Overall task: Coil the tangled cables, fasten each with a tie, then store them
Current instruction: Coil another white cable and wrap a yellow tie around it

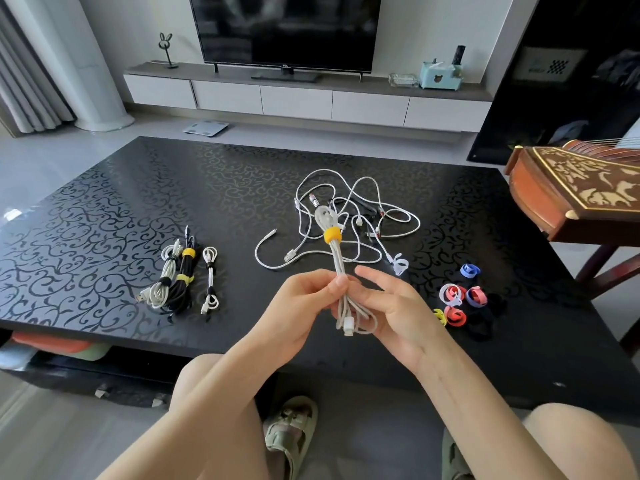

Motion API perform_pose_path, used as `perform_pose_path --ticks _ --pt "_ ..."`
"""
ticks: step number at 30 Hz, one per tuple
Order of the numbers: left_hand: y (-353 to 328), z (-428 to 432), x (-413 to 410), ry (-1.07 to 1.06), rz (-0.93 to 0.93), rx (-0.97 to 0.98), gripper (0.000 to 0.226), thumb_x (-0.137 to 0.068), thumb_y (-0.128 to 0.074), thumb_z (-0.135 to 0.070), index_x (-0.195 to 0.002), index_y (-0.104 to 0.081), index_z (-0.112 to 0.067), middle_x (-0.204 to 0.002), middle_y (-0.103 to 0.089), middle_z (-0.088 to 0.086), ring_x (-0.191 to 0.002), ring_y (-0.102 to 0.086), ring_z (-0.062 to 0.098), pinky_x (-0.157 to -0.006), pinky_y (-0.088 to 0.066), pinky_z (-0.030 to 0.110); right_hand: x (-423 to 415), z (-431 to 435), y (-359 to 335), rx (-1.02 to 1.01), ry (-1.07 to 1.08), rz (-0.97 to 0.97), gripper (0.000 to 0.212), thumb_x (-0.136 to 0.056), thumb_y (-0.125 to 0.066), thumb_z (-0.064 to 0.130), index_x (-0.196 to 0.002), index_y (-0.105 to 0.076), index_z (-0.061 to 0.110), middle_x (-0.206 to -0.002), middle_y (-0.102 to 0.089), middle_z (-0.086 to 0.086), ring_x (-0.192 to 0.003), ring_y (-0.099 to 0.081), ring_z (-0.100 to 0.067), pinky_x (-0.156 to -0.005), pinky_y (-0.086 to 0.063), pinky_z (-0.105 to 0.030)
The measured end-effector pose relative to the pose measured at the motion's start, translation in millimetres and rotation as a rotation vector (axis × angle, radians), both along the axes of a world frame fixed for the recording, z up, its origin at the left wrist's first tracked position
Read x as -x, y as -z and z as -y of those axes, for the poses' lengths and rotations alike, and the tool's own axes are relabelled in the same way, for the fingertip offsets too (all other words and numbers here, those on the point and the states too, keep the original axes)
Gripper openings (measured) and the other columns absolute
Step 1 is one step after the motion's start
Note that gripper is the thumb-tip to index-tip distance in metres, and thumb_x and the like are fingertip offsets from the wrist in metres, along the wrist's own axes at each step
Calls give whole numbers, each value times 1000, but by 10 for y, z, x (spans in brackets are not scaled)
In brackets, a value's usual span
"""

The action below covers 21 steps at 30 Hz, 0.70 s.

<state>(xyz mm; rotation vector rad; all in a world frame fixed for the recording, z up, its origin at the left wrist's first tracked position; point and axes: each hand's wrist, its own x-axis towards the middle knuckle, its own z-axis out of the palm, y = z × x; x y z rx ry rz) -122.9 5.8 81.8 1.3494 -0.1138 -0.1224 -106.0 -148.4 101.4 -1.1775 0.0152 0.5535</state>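
Off-white braided cable bundle, long and slim, cinched near its top by a yellow strap tie, held upright over the near edge of the glossy black scroll-patterned table.
Pinched at mid-length between thumb and curled fingers of the left hand; right hand loose alongside, fingers spread, lower loops resting against them. Behind, thin white tangled cords flat on the table; far left, three tied bundles; right, curled coloured ties.

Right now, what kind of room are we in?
Most likely a home living room: a flat-screen TV on a low white media cabinet, and a black patterned coffee table in front.
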Motion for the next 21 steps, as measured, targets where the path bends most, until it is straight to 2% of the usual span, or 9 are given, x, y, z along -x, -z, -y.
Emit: perform_pose_path --ticks 2,5,10,12,13,15,18,21 --pt "-2 36 -12 -118 55 -51 35 -79 -64 -35 -90 -71 -3 -84 -64 14 -72 -58 24 -64 -48 27 9 -7 16 -22 -24 -26 55 -74 -70 23 -123 -55 2 -102 -71 -16 -89 -70 -25 -81 -56 -37" --pt "8 65 -50 -229 75 -194 43 -75 -64 -41 -86 -69 1 -73 -64 2 -68 -60 18 -62 -48 28 47 -42 47 -32 -63 -15 45 -78 -65 28 -114 -66 1 -107 -68 -20 -97 -67 -26 -96 -51 -43" --pt "117 138 -102 -231 -59 -232 20 -91 -60 -17 -81 -61 0 -73 -64 10 -66 -62 14 -61 -49 23 -14 -78 145 23 9 -115 45 -92 -56 13 -135 -46 1 -118 -64 -20 -103 -67 -28 -98 -49 -44" --pt "190 120 -144 -270 -62 -429 25 -96 -53 -22 -77 -59 -7 -62 -59 -1 -53 -52 -2 -53 -40 10 -30 -98 203 98 40 -144 47 -93 -57 12 -137 -43 5 -112 -67 -16 -100 -68 -25 -100 -48 -43" --pt "221 76 -179 -291 -68 -518 28 -97 -51 -25 -74 -59 -11 -54 -53 -9 -44 -45 -4 -46 -33 8 -30 -104 226 172 57 -132 48 -92 -60 14 -137 -44 10 -108 -69 -12 -98 -68 -22 -101 -47 -41" --pt "266 -96 -278 -342 -118 -615 31 -97 -51 -26 -72 -60 -11 -45 -45 -11 -37 -38 0 -40 -28 12 -39 -97 264 319 63 -77 49 -90 -62 17 -136 -44 18 -106 -71 -6 -98 -68 -16 -103 -44 -40" --pt "316 -479 -443 -424 -220 -777 35 -93 -57 -29 -70 -64 -4 -51 -44 -1 -45 -36 10 -45 -26 21 -101 -70 319 402 62 -40 46 -91 -61 18 -134 -45 19 -105 -71 -4 -99 -67 -16 -103 -44 -39" --pt "379 -810 -571 -395 -307 -1057 47 -90 -59 -33 -52 -51 -7 -45 -38 1 -46 -36 17 -48 -27 29 -173 -94 376 478 42 -8 38 -91 -60 18 -128 -51 17 -101 -71 -4 -95 -68 -15 -98 -48 -37"
